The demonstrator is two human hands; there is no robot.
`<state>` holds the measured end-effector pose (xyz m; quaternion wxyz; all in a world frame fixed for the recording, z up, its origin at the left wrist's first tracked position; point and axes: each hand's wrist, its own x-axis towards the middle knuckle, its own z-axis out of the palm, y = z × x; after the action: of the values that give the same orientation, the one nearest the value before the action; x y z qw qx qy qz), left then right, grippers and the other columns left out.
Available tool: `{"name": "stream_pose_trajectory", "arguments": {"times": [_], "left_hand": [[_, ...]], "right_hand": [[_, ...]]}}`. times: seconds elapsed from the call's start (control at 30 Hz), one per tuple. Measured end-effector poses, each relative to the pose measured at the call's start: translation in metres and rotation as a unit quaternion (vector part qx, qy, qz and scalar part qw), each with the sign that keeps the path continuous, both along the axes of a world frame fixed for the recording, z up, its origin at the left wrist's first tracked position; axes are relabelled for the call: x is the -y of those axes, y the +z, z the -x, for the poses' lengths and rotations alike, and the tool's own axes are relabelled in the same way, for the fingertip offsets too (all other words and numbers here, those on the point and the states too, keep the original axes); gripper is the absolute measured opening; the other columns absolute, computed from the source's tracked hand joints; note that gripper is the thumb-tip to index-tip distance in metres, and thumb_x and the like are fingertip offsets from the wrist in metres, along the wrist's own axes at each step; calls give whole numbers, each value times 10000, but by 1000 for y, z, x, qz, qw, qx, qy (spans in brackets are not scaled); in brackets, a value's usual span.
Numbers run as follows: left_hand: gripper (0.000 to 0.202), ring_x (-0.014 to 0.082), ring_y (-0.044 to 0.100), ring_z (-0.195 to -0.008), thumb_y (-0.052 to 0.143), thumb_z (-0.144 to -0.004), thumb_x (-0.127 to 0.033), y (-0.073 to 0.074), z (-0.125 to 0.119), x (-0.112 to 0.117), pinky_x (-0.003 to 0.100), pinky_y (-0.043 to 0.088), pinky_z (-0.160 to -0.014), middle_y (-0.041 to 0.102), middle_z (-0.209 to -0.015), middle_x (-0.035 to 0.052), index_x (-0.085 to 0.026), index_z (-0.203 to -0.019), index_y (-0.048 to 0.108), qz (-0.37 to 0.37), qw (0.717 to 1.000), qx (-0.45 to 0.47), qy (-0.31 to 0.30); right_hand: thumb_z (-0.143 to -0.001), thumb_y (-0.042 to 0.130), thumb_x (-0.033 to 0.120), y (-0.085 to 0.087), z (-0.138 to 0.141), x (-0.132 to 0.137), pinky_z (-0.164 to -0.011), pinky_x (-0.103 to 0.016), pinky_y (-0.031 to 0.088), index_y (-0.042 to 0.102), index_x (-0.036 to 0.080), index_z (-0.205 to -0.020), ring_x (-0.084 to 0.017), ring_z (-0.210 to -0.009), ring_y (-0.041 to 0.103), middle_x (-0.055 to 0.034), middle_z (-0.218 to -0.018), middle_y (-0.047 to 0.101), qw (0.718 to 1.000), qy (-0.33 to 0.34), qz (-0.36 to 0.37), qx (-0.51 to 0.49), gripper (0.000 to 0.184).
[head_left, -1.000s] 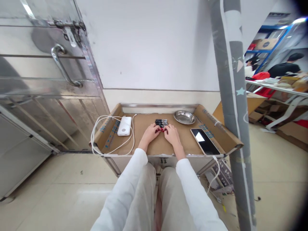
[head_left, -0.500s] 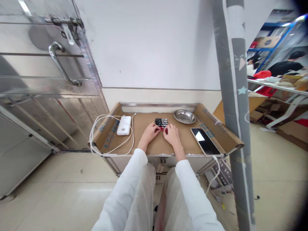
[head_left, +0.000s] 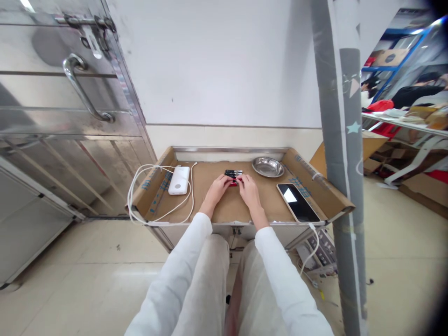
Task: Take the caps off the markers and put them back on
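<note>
A small row of black marker pens (head_left: 233,172) lies crosswise near the middle of the cardboard-lined tabletop, with a red one (head_left: 234,184) at the near side. My left hand (head_left: 219,187) closes its fingertips on the left ends of the nearer pens. From the other side my right hand (head_left: 249,189) pinches their right ends. The fingers cover the pen ends, so exactly which pens each hand grips is hard to see.
A white power bank (head_left: 179,180) with a looped white cable (head_left: 131,198) lies at left. At right are a shiny metal dish (head_left: 268,167) and a phone (head_left: 297,203) plugged into a cable. Folded cardboard sides edge the table; a grey wrapped pole (head_left: 345,163) stands beside it.
Both hands have shifted slightly away from me, fingertips now farther up the pen row and covering more of the nearer black pens. The camera view has moved slightly.
</note>
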<state>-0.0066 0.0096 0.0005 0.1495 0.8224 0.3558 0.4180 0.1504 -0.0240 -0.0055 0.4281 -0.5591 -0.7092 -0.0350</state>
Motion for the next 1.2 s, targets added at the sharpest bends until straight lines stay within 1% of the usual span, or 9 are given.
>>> {"name": "stream_pose_trajectory", "arguments": {"times": [0.17, 0.4, 0.53, 0.73, 0.83, 0.97, 1.07, 1.13, 1.2], "left_hand": [[136, 139, 606, -888, 493, -904, -213, 1, -1, 2, 259, 467, -853, 610, -954, 26, -205, -967, 613, -3, 1000, -1, 1], [164, 139, 612, -890, 482, -912, -242, -4, 0, -1, 263, 472, -862, 608, -939, 25, -213, -990, 623, -1, 1000, 11, 8], [170, 138, 614, -893, 482, -912, -246, -4, 0, 0, 262, 474, -865, 611, -934, 23, -219, -984, 634, -6, 1000, 14, -3], [171, 147, 622, -947, 475, -908, -214, -2, -1, 2, 282, 482, -893, 644, -993, 39, -209, -1000, 619, -4, 999, 18, -27], [200, 151, 624, -986, 469, -899, -187, -5, -1, -1, 307, 489, -909, 651, -1058, 46, -210, -1069, 571, 19, 999, 32, -39], [272, 141, 637, -952, 442, -887, -145, -8, -1, -4, 309, 503, -887, 659, -1043, 37, -219, -1140, 509, 54, 996, 24, -61], [318, 159, 596, -1038, 418, -873, -111, -8, -1, -3, 341, 463, -944, 630, -1122, 57, -214, -1162, 502, 23, 999, -3, -27], [343, 184, 559, -1090, 430, -855, -97, -6, -1, -2, 370, 431, -972, 606, -1173, 76, -198, -1173, 509, -6, 999, -43, -7], [341, 209, 542, -1088, 467, -852, -127, -2, -2, 0, 389, 421, -957, 608, -1159, 85, -192, -1184, 515, -20, 995, -97, -3]], "right_hand": [[-943, 347, 263, -1, 0, 0, -858, -333, 404, 587, 204, -947, -212, -903, 549, -72, -942, 632, 1000, 13, 4, -1, 247], [-945, 341, 273, -2, -1, 3, -835, -329, 412, 598, 203, -958, -213, -885, 545, -78, -940, 624, 1000, -7, 12, 4, 267], [-944, 333, 265, 0, 0, 7, -827, -331, 420, 605, 204, -960, -214, -878, 546, -82, -941, 623, 1000, -10, 18, 4, 278], [-939, 360, 262, 1, 3, 6, -835, -331, 438, 611, 212, -954, -215, -913, 561, -75, -945, 638, 999, 22, 29, -5, 257], [-937, 370, 269, -2, 2, 3, -862, -337, 441, 614, 217, -989, -210, -949, 566, -73, -988, 644, 998, 47, 33, -19, 255], [-936, 367, 266, -1, 1, 2, -866, -340, 442, 638, 219, -968, -210, -958, 564, -74, -984, 650, 996, 72, 43, -17, 277], [-940, 353, 265, 2, 1, 5, -861, -333, 438, 652, 217, -933, -204, -928, 563, -72, -951, 652, 998, 50, 41, -25, 303], [-943, 345, 269, 4, 1, 6, -862, -332, 432, 656, 212, -934, -204, -920, 559, -76, -946, 647, 999, 22, 35, -33, 316], [-944, 343, 276, 3, 0, 6, -859, -335, 427, 657, 203, -951, -207, -915, 554, -83, -946, 644, 999, -11, 28, -37, 322]]}}
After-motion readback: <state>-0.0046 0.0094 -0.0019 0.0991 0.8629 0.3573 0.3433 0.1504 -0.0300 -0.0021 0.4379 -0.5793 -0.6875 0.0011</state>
